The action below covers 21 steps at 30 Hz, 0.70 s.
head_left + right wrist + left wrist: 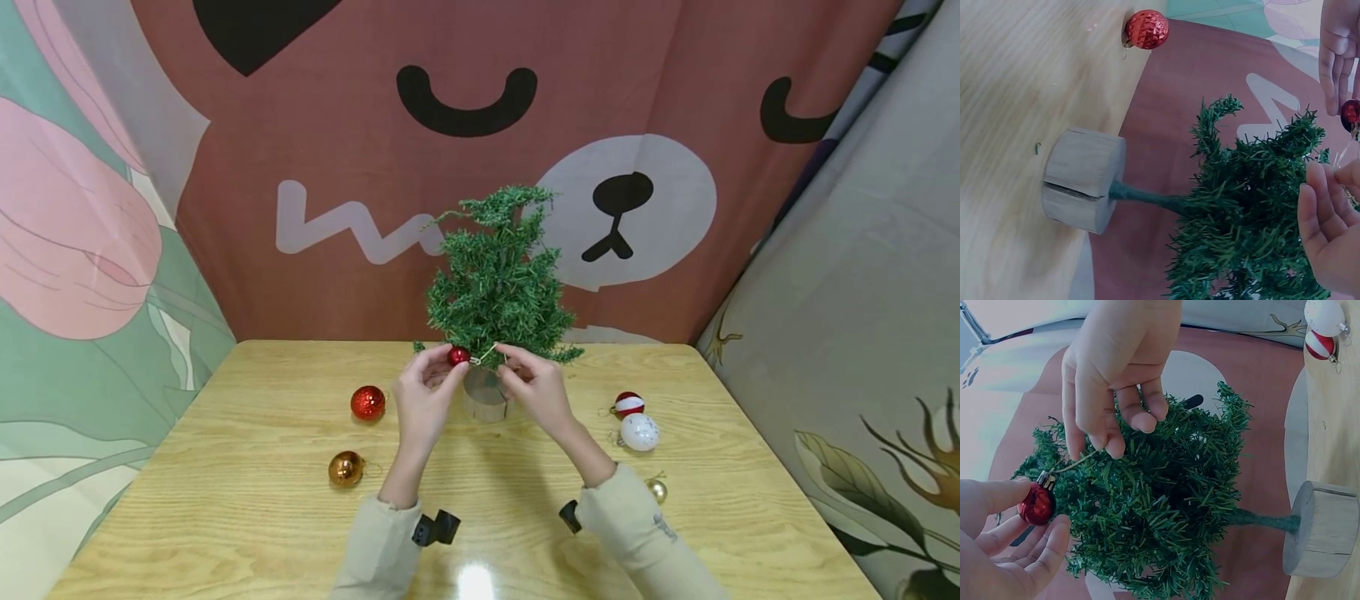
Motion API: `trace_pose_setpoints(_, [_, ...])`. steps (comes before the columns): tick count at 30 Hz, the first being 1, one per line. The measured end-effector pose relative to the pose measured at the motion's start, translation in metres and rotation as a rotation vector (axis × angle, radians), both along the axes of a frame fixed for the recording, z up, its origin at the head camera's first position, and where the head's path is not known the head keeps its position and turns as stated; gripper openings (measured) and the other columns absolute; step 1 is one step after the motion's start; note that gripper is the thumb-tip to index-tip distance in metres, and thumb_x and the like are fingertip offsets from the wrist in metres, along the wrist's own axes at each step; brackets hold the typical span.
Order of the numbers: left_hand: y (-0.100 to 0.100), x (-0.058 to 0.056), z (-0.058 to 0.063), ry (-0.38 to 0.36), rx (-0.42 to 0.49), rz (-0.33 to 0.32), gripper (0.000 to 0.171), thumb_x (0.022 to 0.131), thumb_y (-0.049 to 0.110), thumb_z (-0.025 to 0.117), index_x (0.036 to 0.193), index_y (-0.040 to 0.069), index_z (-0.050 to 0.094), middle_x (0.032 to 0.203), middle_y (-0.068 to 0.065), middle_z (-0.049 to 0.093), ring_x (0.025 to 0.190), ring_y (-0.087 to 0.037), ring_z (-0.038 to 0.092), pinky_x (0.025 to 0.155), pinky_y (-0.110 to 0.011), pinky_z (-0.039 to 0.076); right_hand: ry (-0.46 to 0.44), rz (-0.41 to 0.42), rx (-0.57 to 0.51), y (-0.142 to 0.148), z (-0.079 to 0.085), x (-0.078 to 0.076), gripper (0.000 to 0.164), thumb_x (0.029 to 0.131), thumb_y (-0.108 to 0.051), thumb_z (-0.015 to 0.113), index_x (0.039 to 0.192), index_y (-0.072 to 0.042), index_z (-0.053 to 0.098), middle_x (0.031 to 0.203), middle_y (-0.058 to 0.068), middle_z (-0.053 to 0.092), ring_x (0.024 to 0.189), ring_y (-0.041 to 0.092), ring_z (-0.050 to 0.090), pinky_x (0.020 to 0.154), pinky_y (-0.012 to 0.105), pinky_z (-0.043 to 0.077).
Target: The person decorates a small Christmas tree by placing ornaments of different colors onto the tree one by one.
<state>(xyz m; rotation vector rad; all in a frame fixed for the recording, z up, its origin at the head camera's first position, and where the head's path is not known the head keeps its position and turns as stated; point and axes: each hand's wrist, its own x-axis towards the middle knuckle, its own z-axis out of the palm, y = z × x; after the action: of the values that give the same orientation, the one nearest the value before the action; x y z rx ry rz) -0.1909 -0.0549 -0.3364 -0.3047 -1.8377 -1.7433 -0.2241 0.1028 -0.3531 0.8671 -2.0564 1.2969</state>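
My left hand [425, 400] pinches a small shiny red Christmas ball [1038, 504] between thumb and fingers, its silver cap toward the other hand. The gold hanging loop [1082, 461] of that ball is drawn out by my right hand [536, 387], which pinches its end between thumb and fingertip. Both hands are in front of the lower branches of a small artificial Christmas tree [498, 283]. In the wrist views the tree's green trunk [1147, 197] stands in a round wooden base [1085, 181].
Left of the tree lie a red textured ball [368, 403] and a copper ball [346, 469]. At the right are a red-and-white ball [628, 405], a white speckled ball [640, 432] and a small gold ball [657, 490] beside the right sleeve. Patterned cloth [337, 125] hangs behind the wooden table [247, 433].
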Motion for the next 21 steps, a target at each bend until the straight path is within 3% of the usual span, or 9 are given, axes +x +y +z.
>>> trace_pose_setpoints(3, [-0.001,-0.009,-0.010,0.009,-0.006,0.005,0.027,0.077,0.002,0.069,0.101,-0.008,0.061,0.090,-0.018,0.061,0.078,-0.027,0.061,0.067,-0.024,0.050,-0.035,-0.022,0.058,0.001,-0.005,-0.009,0.030,0.081,0.007,0.057,0.111,0.006,0.059,0.069,0.010,0.063,0.043,0.013,0.054,0.040,0.020,0.043])
trace_pose_setpoints(21, [0.004,-0.014,-0.015,0.008,-0.052,0.049,0.028,0.076,0.003,0.069,0.101,-0.008,0.061,0.089,-0.018,0.060,0.073,-0.027,0.060,0.063,-0.030,0.051,-0.188,-0.101,0.227,0.000,0.010,-0.013,0.035,0.079,0.006,0.054,0.114,0.001,0.058,0.066,0.005,0.062,0.039,0.013,0.051,0.034,0.021,0.036])
